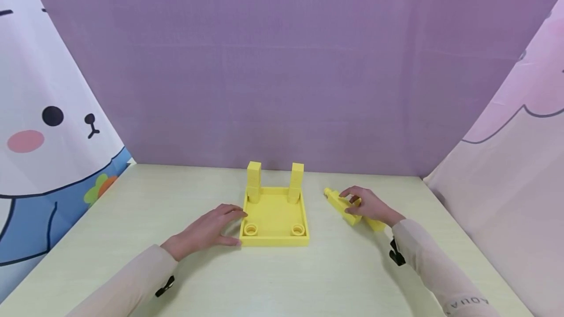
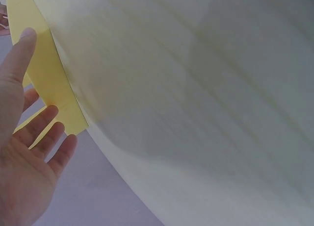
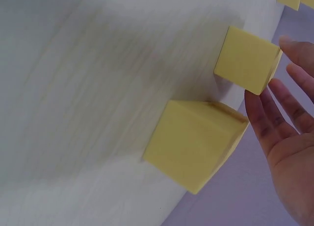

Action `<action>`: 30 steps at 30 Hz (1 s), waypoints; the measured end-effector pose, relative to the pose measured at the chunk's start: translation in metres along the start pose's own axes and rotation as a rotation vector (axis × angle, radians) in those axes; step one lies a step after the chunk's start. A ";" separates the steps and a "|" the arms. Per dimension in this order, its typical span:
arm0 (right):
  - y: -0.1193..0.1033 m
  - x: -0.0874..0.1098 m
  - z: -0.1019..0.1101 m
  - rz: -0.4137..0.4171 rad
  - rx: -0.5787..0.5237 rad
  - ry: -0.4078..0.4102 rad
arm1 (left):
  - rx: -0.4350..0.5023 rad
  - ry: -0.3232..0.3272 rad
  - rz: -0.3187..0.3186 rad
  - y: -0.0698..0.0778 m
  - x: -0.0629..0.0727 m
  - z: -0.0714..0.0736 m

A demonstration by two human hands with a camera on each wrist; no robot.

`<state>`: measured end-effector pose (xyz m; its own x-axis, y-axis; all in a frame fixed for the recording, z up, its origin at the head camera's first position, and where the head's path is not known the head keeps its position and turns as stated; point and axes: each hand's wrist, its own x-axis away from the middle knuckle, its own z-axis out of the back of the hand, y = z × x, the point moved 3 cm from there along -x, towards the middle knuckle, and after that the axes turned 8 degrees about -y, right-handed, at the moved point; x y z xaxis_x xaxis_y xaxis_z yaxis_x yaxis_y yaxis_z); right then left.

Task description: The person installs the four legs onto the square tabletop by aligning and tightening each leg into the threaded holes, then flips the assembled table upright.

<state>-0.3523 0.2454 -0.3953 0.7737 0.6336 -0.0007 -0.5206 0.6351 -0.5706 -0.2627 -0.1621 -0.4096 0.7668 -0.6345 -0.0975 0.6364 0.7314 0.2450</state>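
Observation:
A shallow yellow square tray (image 1: 274, 241) lies on the table with its raised rim up. Two square posts, the left one (image 1: 254, 180) and the right one (image 1: 296, 180), stand upright in its far corners. Its near corners show round sockets (image 1: 250, 230). My left hand (image 1: 207, 229) rests at the tray's left side, thumb at the near corner and fingers extended along the rim. To the right, my right hand (image 1: 370, 204) holds a yellow post (image 3: 248, 60) with a peg on its far end, thumb and fingers on either side. Another yellow post (image 3: 194, 145) lies beside it, partly hidden in the head view.
The pale wooden table (image 1: 286, 283) ends at a purple cloth backdrop (image 1: 282, 72). Printed cartoon curtains hang at the left (image 1: 53, 160) and right (image 1: 520, 170) sides.

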 end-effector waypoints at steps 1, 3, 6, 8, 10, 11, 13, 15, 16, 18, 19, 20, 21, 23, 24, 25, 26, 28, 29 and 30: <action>0.000 0.000 0.000 0.000 0.004 0.002 | 0.002 0.000 -0.001 0.000 0.000 0.000; -0.001 0.000 0.000 -0.001 0.008 0.006 | 0.006 -0.002 -0.001 0.000 0.000 0.000; -0.001 -0.001 -0.001 -0.011 0.011 0.008 | 0.011 -0.003 -0.002 0.000 0.000 -0.001; -0.001 -0.001 -0.002 -0.018 0.001 0.011 | 0.011 -0.003 -0.002 -0.001 0.000 -0.001; -0.002 -0.001 -0.003 -0.013 0.008 0.010 | 0.011 -0.002 -0.003 -0.001 0.000 -0.001; -0.002 -0.002 -0.003 -0.015 0.007 0.011 | 0.012 -0.002 -0.003 -0.001 0.000 -0.001; -0.003 -0.002 -0.004 -0.018 0.007 0.013 | 0.011 -0.002 -0.001 -0.002 0.000 -0.002; -0.004 -0.001 -0.004 -0.009 0.019 0.010 | 0.011 -0.005 0.002 -0.002 0.000 -0.002; -0.005 -0.001 -0.003 -0.013 0.021 0.010 | 0.014 -0.007 0.005 -0.003 0.000 -0.002; -0.005 -0.001 -0.003 -0.011 0.028 0.007 | 0.019 -0.009 0.007 -0.003 0.000 -0.003; -0.006 0.000 -0.002 -0.010 0.034 0.006 | 0.020 -0.010 0.007 -0.003 0.000 -0.003; -0.006 0.000 -0.001 -0.008 0.042 0.003 | 0.023 -0.011 0.008 -0.002 0.000 -0.003; -0.005 0.000 -0.001 -0.011 0.052 0.001 | 0.025 -0.012 0.007 -0.002 0.000 -0.003; -0.004 0.001 0.001 -0.014 0.061 -0.003 | 0.025 -0.011 0.007 -0.002 0.000 -0.003; -0.003 0.001 0.002 -0.017 0.061 -0.006 | 0.024 -0.012 0.008 -0.002 0.001 -0.003; -0.003 0.001 0.003 -0.015 0.069 -0.008 | 0.024 -0.012 0.008 -0.002 0.001 -0.003; -0.001 0.001 0.003 -0.017 0.073 -0.011 | 0.024 -0.011 0.008 -0.002 0.001 -0.003; 0.000 0.001 0.004 -0.011 0.083 -0.017 | 0.024 -0.010 0.008 -0.002 0.001 -0.003; 0.000 0.001 0.004 -0.004 0.089 -0.021 | 0.024 -0.010 0.008 -0.002 0.001 -0.003; 0.000 0.001 0.004 -0.001 0.093 -0.025 | 0.024 -0.009 0.009 -0.002 0.001 -0.003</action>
<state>-0.3534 0.2478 -0.3918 0.7656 0.6430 0.0215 -0.5517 0.6733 -0.4922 -0.2636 -0.1635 -0.4129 0.7714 -0.6305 -0.0861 0.6274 0.7308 0.2690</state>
